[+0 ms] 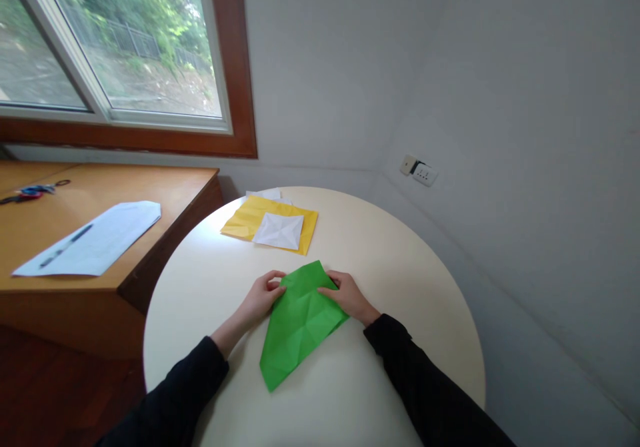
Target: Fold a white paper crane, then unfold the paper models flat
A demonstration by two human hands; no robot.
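Observation:
A green sheet of paper (303,320), creased and partly folded, is held just over the round white table. My left hand (264,295) pinches its upper left edge between thumb and fingers. On the opposite side my right hand (346,293) grips the upper right edge, thumb on top and fingers behind the paper. Crease lines cross near the middle of the sheet, and its lower left corner points toward me. Just beyond lie a yellow paper (237,219) and, on top of it, a small white folded paper square (280,230).
The round white table (425,287) stands close to the wall. More white paper (265,194) sticks out behind the yellow one. At left, a wooden desk (185,190) bears white sheets (125,223), a pen (67,245) and scissors (40,191). A wall socket (425,174) is at right.

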